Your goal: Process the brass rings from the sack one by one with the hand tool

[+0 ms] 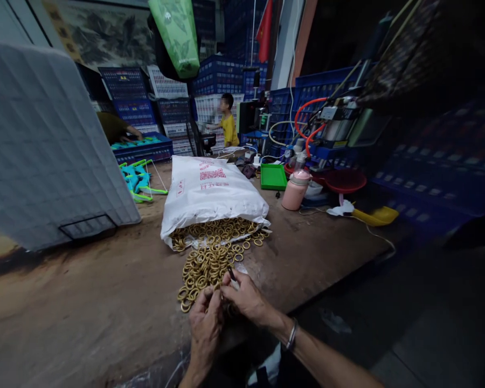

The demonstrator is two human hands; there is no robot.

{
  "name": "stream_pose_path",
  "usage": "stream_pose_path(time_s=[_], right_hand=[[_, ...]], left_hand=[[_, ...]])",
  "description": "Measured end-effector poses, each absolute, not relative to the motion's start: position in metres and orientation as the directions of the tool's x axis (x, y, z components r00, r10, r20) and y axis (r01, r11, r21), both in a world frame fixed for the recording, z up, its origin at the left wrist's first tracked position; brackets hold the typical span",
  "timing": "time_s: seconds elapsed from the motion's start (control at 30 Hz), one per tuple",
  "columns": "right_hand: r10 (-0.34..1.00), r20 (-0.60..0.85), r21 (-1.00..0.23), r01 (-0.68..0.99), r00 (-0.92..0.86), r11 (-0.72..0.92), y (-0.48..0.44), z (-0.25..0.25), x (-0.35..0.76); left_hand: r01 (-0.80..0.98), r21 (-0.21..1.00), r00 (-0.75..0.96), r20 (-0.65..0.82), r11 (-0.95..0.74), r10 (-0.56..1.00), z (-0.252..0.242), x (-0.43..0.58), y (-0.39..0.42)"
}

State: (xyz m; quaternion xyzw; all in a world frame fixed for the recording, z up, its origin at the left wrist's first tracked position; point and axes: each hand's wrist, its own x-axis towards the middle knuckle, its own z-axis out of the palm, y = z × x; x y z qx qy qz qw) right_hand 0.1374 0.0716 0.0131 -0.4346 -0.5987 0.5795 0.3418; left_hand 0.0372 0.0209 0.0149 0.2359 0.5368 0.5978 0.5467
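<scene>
A pile of brass-coloured rings spills out of the open mouth of a white printed sack onto the brown table. My left hand is at the near edge of this pile, thumb and fingers pinched on what looks like one ring, mostly hidden by the fingertips. Right beside it, my right hand is closed around a small thin tool whose dark end sticks up past the fingers; its kind does not show. The fingertips of both hands nearly meet. A metal bracelet circles my right wrist.
A grey padded panel stands on the left. Beyond the sack are a green tray, a pink bottle and a machine with orange hoses. Stacked crates and a person in yellow are behind. Another person's arm reaches over a blue crate.
</scene>
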Motion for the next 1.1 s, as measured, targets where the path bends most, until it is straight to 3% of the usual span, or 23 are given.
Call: stream_pose_path(time_s=[0.17,0.27,0.37,0.5,0.67,0.77,0.87,0.97,1.1], right_hand=[[0.882,-0.05,-0.968,0.241,-0.469,0.074,0.07,0.026,0.14],[0.891,-0.032,-0.921,0.36,-0.454,0.15,0.071,0.032,0.14],[0.879,-0.051,-0.887,0.425,-0.474,0.178,0.07,0.032,0.137],[0.887,-0.053,-0.877,0.447,-0.46,0.179,0.069,0.034,0.136],[0.879,-0.066,-0.886,0.432,-0.472,0.165,0.068,0.043,0.136],[0.858,-0.074,-0.918,0.37,-0.509,0.14,0.068,0.043,0.136],[0.879,-0.059,-0.912,0.385,-0.473,0.146,0.07,0.037,0.138],[0.896,0.034,-0.808,0.516,-0.443,0.285,0.071,0.031,0.142],[0.835,0.065,-0.623,0.632,-0.546,0.462,0.066,0.029,0.146]], left_hand=[[-0.103,0.995,-0.44,-0.033,-0.013,0.897,0.013,0.025,0.018],[0.098,0.991,-0.372,0.118,-0.087,0.921,0.007,0.019,0.016],[0.17,0.979,-0.311,0.162,-0.113,0.936,0.005,0.017,0.015],[0.079,0.995,-0.271,0.086,-0.067,0.959,0.011,0.019,0.014],[-0.272,0.945,-0.099,-0.216,0.183,0.971,0.011,0.02,0.007],[-0.436,0.876,0.007,-0.223,0.204,0.975,0.011,0.021,0.004],[-0.465,0.864,-0.016,-0.228,0.195,0.974,0.012,0.021,0.005],[-0.463,0.861,-0.058,-0.268,0.212,0.962,0.013,0.023,0.008],[-0.497,0.849,-0.068,-0.244,0.179,0.967,0.015,0.025,0.01]])
